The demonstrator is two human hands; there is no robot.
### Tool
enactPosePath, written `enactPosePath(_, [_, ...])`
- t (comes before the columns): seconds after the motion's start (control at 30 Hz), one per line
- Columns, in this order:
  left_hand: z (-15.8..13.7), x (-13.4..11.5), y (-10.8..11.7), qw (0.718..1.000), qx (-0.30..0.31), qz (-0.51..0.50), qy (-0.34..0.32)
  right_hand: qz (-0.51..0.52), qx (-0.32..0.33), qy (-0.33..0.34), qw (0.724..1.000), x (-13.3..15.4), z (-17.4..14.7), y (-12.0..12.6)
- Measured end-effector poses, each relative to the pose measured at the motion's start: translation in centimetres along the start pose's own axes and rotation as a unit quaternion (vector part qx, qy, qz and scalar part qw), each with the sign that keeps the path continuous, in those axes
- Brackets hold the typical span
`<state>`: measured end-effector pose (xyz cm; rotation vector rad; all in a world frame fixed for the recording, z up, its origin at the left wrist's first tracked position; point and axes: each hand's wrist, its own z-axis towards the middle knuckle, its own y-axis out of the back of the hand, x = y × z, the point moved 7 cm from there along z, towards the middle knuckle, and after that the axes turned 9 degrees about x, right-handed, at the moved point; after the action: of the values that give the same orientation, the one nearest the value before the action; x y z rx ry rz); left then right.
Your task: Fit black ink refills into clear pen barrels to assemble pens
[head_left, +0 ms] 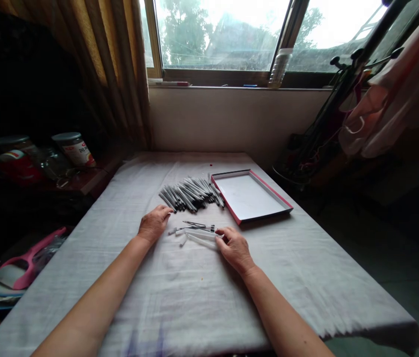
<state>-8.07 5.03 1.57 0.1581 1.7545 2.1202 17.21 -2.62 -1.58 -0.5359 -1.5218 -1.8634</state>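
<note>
A pile of grey pens with dark ends [189,192] lies on the cloth-covered table. My left hand [154,223] is at its near left edge, thumb and fingers drawn together; whatever is in the pinch is too small to make out. In front of the pile are several thin black refills [199,226] with small pale caps or plugs at their ends. Translucent white pen barrels [202,240] lie just nearer to me. My right hand [234,249] rests at their right ends, its fingers closed on a barrel.
Right of the pens sits a shallow white tray with a red and black rim [267,216]. Jars [73,148] stand on a dark side surface at left, with pink-handled scissors [29,260] below. A folded bicycle-like frame [361,54] and hanging pink cloth are at right.
</note>
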Motion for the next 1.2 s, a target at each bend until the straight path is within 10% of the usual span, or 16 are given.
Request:
enactPosePath(0.67, [5.4,0.0,-1.2,0.974,0.066,0.139,-0.163,-0.096,0.023,0.044,0.994,1.4,0.2,-0.6])
enactPosePath(1.0, [2.5,0.4,0.4,0.980,0.033,0.123,-0.154,-0.081,-0.032,0.050,0.995,1.4,0.1,0.2])
enactPosePath(1.2, [-3.1,-6.0,0.0,0.985,-0.059,0.058,-0.153,0.038,-0.051,0.088,0.994,2.1,-0.3,1.2])
